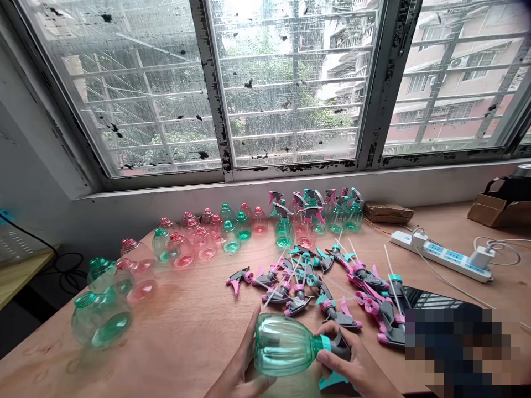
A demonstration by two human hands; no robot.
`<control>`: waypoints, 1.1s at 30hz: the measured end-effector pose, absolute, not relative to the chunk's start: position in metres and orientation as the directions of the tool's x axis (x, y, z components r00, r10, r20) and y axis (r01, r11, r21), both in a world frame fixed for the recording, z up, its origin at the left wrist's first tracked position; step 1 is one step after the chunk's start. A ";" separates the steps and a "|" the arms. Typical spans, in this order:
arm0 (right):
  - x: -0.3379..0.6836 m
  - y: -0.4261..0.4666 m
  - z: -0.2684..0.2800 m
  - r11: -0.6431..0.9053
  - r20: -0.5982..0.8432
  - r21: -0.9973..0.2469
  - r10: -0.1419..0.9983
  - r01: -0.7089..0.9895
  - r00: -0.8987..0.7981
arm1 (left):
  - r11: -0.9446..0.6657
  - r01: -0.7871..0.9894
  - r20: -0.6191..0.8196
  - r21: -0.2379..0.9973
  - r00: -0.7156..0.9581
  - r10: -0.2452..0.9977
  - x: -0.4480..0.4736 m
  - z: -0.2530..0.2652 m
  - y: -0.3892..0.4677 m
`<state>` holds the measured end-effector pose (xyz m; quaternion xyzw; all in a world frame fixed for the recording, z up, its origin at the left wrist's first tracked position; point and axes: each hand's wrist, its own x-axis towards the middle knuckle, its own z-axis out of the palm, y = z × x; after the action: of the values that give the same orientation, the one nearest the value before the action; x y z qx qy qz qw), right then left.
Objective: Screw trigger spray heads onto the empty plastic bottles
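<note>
Green bottle (pixel 284 347) is held sideways: body cupped by left hand (pixel 240 370), trigger head (pixel 338 351) gripped at the neck by right hand (pixel 357 367); loose heads (pixel 323 279) piled just beyond.

Daylight shot, soft and pretty even, wide-angle warp all round

All the light pours in through the grimy window (pixel 290 83), blown out white near its top middle, so shadows on the table (pixel 186 331) below it stay faint. The window frame bows hard toward the corners. Left of the window, the near bottles (pixel 102 318) smear with blur. A pixelated block sits far below the window, bottom right.
</note>
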<state>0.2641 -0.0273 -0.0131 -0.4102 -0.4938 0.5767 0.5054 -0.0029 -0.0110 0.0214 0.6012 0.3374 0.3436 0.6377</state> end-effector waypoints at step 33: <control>0.263 -0.027 -0.012 0.003 0.032 -0.983 0.988 -0.185 -0.151 | 0.044 -0.053 -0.008 0.998 0.545 0.838 -0.004 0.019 -0.012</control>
<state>0.2634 -0.0274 -0.0117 -0.4071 -0.4929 0.5768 0.5085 -0.0038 -0.0117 0.0194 0.5986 0.3282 0.3461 0.6436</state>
